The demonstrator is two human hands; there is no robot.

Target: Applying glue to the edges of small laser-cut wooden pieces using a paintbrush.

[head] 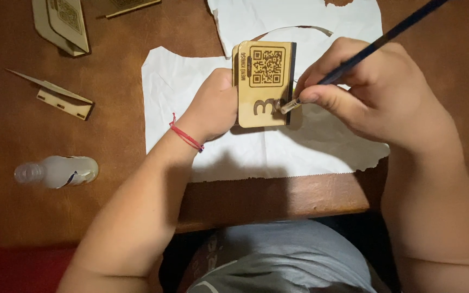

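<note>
Leftmost, a clear plastic bottle (56,171) lies on the brown table (109,135). Further right, the left hand (210,106) clamps a small rectangular plywood plaque (264,84) above torn white paper (245,154); the right hand (365,92) pinches a dark-handled paintbrush (365,51), bristles touching the plaque.

tabletop (109,135): brown, smooth, carries everything
paper (278,152): white, torn edges, spread mid-tabletop
second paper sheet (256,16): white, at far edge, overlaps the first
bottle (58,171): small, clear, lies on its side at left
wooden wedge (55,97): pale, flat, left of paper
wooden stand pieces (63,24): far left corner
</note>
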